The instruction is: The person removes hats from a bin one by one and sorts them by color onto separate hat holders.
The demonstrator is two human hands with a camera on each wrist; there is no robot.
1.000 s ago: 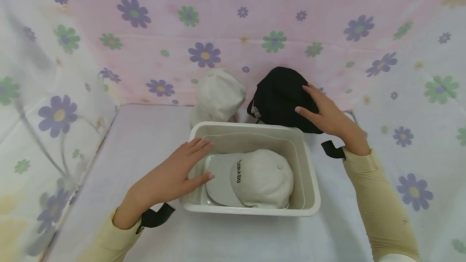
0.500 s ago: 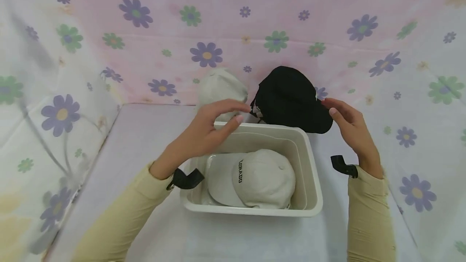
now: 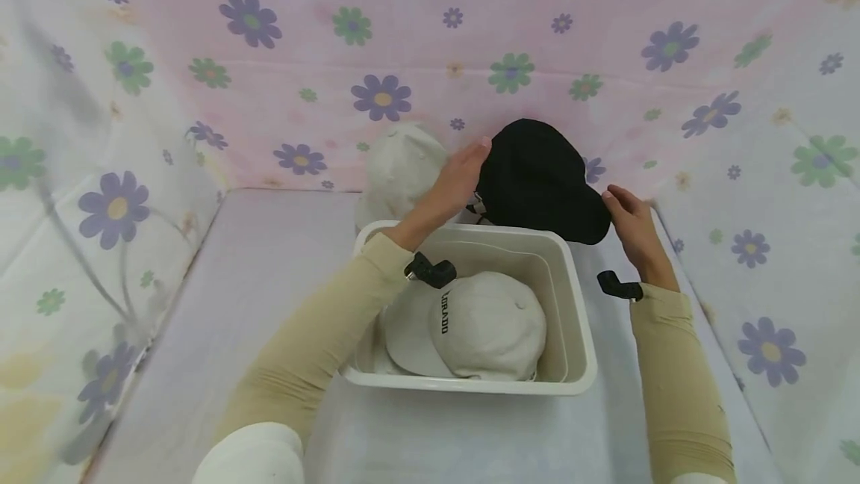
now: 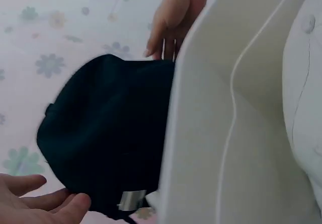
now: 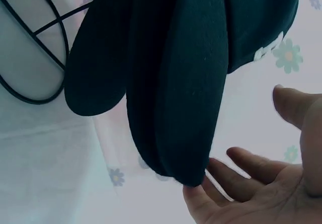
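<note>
A black cap [image 3: 540, 181] stands behind the tray, its brim to the right and a small metal buckle [image 4: 132, 200] at its back. My left hand [image 3: 457, 179] is at the cap's left back side, fingertips touching its edge in the left wrist view. At the brim's tip, my right hand [image 3: 634, 226] touches with its fingertips; the right wrist view shows its thumb apart from the cloth. That view also shows a second dark rounded flap [image 5: 95, 83] beside the brim [image 5: 188, 98]. Behind my left hand stands a white cap [image 3: 399, 170], partly hidden.
A cream plastic tray [image 3: 578, 320] sits in front, holding an off-white cap [image 3: 493, 327] with dark lettering. A black wire loop [image 5: 35, 102] shows under the black cap in the right wrist view. Flower-patterned cloth walls [image 3: 302, 43] enclose the back and sides.
My left hand has moved from over the tray up and right to the black cap's back. My right hand has slid from the cap's crown to its brim tip, uncovering the brim.
</note>
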